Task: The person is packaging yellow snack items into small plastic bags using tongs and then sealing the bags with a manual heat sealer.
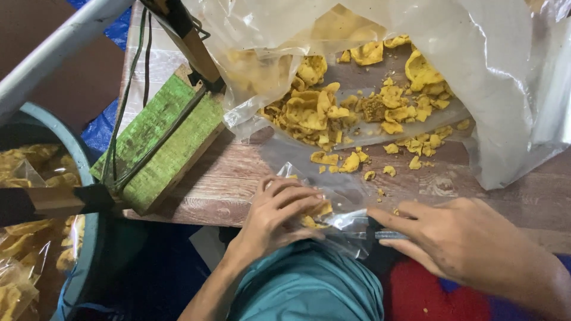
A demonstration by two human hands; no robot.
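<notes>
A small clear plastic bag (333, 205) lies crumpled at the table's near edge. It holds several yellow chips (315, 217).
</notes>
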